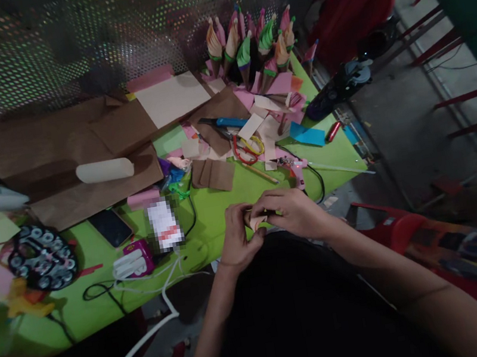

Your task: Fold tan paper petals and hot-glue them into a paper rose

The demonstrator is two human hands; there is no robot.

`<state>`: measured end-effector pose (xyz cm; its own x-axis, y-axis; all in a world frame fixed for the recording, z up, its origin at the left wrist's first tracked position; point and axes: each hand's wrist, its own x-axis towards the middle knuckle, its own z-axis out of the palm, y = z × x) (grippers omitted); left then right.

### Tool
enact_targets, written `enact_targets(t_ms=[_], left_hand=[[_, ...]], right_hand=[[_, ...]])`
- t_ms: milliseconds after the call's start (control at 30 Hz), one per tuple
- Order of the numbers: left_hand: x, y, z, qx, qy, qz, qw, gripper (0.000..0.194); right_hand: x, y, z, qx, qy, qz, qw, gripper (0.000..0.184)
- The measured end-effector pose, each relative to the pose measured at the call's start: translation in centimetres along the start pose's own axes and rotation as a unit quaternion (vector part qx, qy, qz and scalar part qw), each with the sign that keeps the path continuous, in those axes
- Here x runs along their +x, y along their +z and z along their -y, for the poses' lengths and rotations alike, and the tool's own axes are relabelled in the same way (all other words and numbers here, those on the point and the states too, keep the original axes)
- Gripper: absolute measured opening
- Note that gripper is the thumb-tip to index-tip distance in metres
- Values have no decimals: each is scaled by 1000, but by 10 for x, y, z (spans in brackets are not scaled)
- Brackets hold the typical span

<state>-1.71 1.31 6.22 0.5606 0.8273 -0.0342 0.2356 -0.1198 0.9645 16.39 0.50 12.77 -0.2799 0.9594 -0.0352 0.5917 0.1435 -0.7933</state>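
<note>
So we've got both hands busy at the near edge of the tabletop (pixel 213 206), right in front of the wearer's dark top. The left hand (pixel 242 237) has its thumb and fingers closed on a small curled piece of paper (pixel 258 222), and the right hand (pixel 288 211) pinches the other side of it with bent fingertips. Two-sided grip makes sense to us: something that small and flimsy would probably spring open or crumple if only one hand had it. Fair warning, the light's dim and the fingers cover most of it, so we can't tell if the brown bit there is the same sheet or another one. The pencil (pixel 261 173), scissors (pixel 246 146) and pink glue gun (pixel 298 172) all lie just beyond the hands, which we'd guess is for an easy grab. A stack of brown squares (pixel 213 174) sits near too, like stock ready to pick from. The swirl-topped cones (pixel 245 54) stand bunched upright at the far side, beyond the paper scraps (pixel 268 137), likely so nobody's elbow squashes them. The phone (pixel 111 227) lies well off to the left, out of the way, and that blue cutter (pixel 229 122) is farther in than the pencil.
</note>
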Motion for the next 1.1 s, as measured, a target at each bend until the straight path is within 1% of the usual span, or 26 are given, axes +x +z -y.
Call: enact_targets(t_ms=[67,133,200,333,433,500,700,800,933,1100], left_hand=[[-1,1,1,3,7,-11,1000,38],[-2,1,2,3,13,-16,1000,38],[-3,2,3,1,21,-19,1000,38],[-4,4,6,5,32,-26,999,38],[-4,5,8,3,25,-22,999,40],[-4,5,8,-6,21,-18,1000,42],[-3,3,3,-28,24,4,999,44],[-3,2,2,-29,33,10,999,46],[-2,2,2,-16,30,18,999,47],[-2,3,0,-2,39,13,999,46]], right_hand=[[0,2,0,5,30,-18,999,22],[-1,4,1,9,46,-36,998,18],[-2,6,1,16,42,-53,998,19],[-4,9,3,28,15,-65,997,29],[-6,9,4,7,-5,-60,998,34],[-8,8,5,-27,-14,-59,998,33],[-9,4,5,-140,-39,-57,988,21],[-8,1,6,-160,-65,-34,984,16],[-6,-2,8,-186,-87,0,979,18],[-3,-5,13,-214,-111,9,970,16]])
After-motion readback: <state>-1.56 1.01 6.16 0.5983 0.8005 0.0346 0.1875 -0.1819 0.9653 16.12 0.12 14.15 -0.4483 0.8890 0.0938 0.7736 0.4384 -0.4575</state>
